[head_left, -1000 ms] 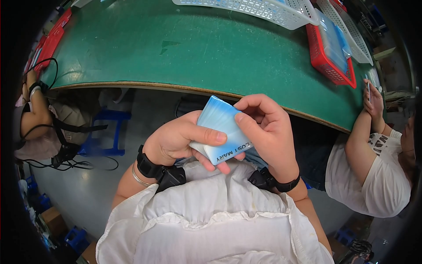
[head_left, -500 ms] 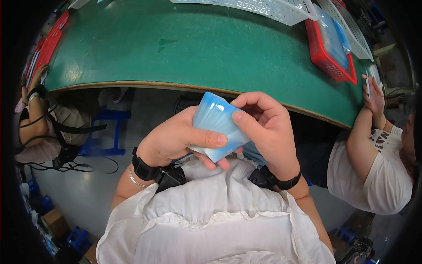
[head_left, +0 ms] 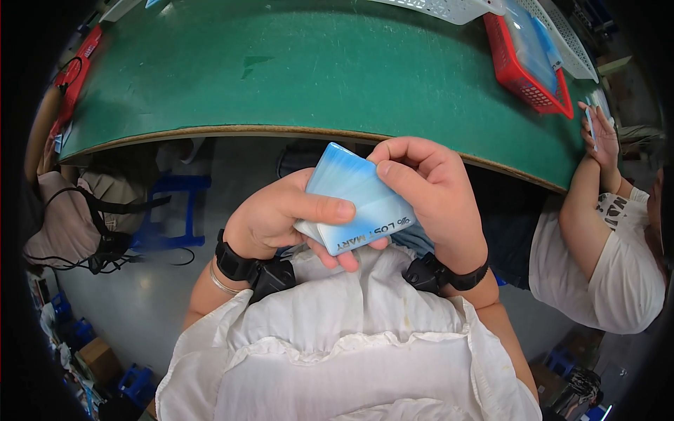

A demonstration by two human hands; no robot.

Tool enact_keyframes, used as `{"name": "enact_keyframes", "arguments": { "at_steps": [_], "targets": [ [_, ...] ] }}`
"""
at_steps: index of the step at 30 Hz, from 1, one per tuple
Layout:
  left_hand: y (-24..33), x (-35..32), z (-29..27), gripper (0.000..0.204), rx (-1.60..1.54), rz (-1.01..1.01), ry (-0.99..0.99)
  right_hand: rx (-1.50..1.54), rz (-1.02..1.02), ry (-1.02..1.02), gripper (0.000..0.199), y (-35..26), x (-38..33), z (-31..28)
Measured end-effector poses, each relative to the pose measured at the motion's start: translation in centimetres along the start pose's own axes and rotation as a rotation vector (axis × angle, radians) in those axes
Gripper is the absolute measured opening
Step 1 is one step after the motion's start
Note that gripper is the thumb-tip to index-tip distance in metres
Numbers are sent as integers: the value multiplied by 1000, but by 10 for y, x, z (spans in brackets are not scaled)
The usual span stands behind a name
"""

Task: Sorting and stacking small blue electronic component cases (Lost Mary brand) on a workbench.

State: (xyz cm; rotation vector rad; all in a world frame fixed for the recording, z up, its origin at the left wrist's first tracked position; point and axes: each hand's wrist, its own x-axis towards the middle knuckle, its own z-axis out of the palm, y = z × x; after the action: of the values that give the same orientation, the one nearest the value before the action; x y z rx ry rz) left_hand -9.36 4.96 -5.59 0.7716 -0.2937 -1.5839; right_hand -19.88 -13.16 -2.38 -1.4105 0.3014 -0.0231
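Note:
A stack of glossy blue-and-white cards, with dark print along one edge, is held in front of my chest, just short of the table edge. My left hand grips it from the left, thumb across the top face and fingers underneath. At the stack's upper right corner, my right hand pinches the card edges between thumb and curled fingers. The cards are slightly fanned on the left side. Black straps with small black devices circle both my wrists.
Beyond the stack stretches a green table. At its far right stands a red basket of blue plastic packs, beside white baskets. A co-worker in white sits at the right, another person at the left near a blue stool.
The fanned edges have closed up, so the top card's face and print now show fully. My right hand stays at the upper right corner. The left co-worker's arm has moved.

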Motion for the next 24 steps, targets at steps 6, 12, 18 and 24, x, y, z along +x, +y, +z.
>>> {"name": "enact_keyframes", "arguments": {
  "at_steps": [6,12,18,24],
  "targets": [
    [-4,0,-2,52,-73,13,-38,18,2,-15,14,2,-1,0],
    [-4,1,-4,51,-111,14,-62,-81,-76,15,14,-1,-4,1],
    [-7,6,-7,52,-118,30,-69,-111,-135,36,15,2,-5,-1],
    [-1,10,-4,65,15,4,41,-73,-163,56,14,5,-2,-6]
  ]
}}
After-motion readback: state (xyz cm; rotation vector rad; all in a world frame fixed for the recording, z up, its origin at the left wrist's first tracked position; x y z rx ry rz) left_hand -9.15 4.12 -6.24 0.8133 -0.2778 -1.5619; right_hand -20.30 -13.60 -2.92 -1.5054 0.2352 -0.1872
